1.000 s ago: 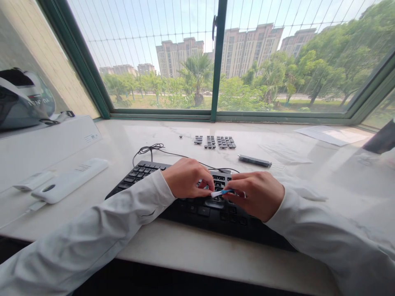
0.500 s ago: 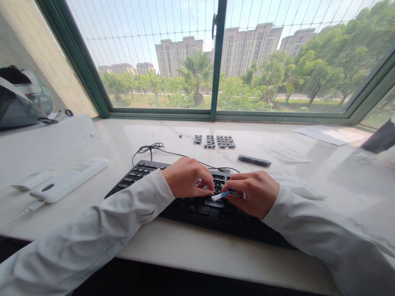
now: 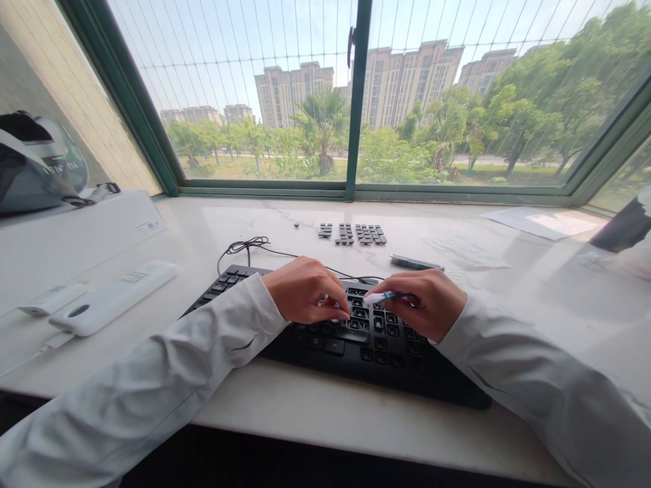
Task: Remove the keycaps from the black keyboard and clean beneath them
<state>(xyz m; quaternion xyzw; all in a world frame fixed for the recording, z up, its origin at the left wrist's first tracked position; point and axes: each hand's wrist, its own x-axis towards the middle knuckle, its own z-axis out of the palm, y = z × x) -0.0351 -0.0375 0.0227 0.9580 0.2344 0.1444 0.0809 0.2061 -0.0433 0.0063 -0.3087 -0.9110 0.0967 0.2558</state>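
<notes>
A black keyboard (image 3: 325, 349) lies in front of me on the marble-look counter, its right part showing open key sockets where keycaps are off. My left hand (image 3: 306, 291) is over the middle of the keyboard, thumb and fingers pinched together low at the keys; whatever is between the fingertips is hidden or too small to name. In my right hand (image 3: 426, 301) is a small brush (image 3: 379, 297) with a blue handle and white bristles. Its bristles point left, over the upper sockets, and I cannot tell whether they touch. The black cable (image 3: 285, 253) runs behind the keyboard.
Loose keycaps (image 3: 371, 234) stand in groups near the window, with one single keycap (image 3: 296, 225) further left. A dark slim tool (image 3: 416, 262) lies behind my right hand. White devices (image 3: 114, 298) and a white box (image 3: 71, 237) occupy the left, paper (image 3: 542, 222) the far right.
My right hand has moved up and away from the front keys, uncovering more sockets, and the brush now lies nearly level. My left hand has shifted only slightly.
</notes>
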